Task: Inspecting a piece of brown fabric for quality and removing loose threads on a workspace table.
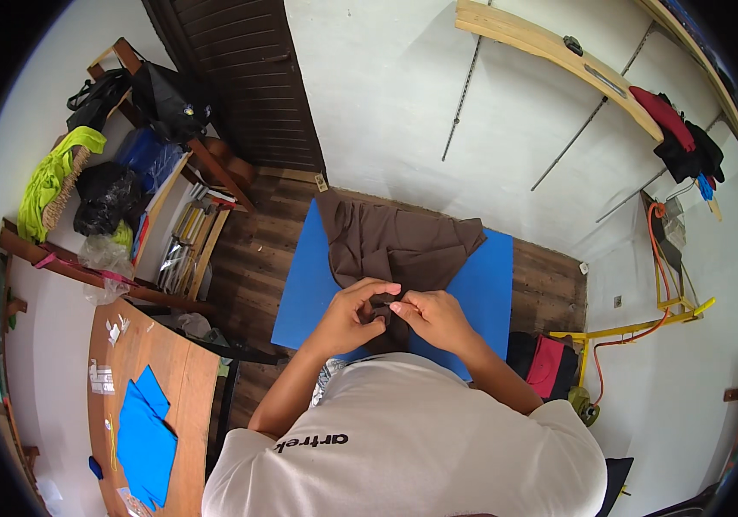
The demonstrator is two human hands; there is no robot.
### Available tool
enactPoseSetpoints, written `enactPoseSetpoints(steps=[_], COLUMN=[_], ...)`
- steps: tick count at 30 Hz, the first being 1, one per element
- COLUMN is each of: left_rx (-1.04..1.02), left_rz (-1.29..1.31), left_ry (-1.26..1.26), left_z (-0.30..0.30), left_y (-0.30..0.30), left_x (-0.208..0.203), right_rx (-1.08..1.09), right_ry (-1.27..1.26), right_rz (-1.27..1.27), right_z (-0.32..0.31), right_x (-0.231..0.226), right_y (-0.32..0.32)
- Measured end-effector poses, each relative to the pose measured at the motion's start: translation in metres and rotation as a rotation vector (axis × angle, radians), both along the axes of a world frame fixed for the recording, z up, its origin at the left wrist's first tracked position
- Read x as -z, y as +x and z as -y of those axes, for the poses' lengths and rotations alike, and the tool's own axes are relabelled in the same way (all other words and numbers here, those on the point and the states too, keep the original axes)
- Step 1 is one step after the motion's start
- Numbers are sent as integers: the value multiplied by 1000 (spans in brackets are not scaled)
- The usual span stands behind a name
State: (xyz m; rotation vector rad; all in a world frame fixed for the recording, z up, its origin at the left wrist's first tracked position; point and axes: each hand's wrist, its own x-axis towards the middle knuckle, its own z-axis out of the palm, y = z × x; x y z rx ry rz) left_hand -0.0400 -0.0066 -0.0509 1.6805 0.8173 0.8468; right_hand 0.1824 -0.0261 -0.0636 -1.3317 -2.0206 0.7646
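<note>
A large piece of dark brown cloth (403, 237) lies in loose folds over a blue tabletop (300, 302) in front of me. Its near part runs toward my body and passes under my hands. My left hand (353, 317) is curled, with index finger and thumb bent round a bit of the brown cloth. Close beside it, fingertips almost meeting, my right hand (434, 319) pinches the same cloth between thumb and fingers. The exact spot gripped is small and partly hidden by the fingers.
A wooden table (192, 370) at the left carries bright blue cloth pieces (145, 439). Shelves (227, 177) with bags and garments stand beyond it. At the right are a yellow metal frame (636, 327) with an orange hose and a black-and-pink bag (545, 366).
</note>
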Motion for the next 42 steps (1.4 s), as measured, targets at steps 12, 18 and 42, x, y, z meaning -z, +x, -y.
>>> enactPoseSetpoints(steps=[12, 18, 42], left_rx=[-5, -36, -186], left_rz=[-13, -2, -1399], left_ry=[-2, -7, -330], left_z=[0, 1, 36], left_y=[3, 3, -118], left_x=[1, 2, 177], right_rx=[13, -23, 92], right_ry=[-14, -51, -26], right_rz=[-7, -142, -410], right_z=[0, 2, 22], right_x=[0, 14, 59], right_y=[3, 12, -16])
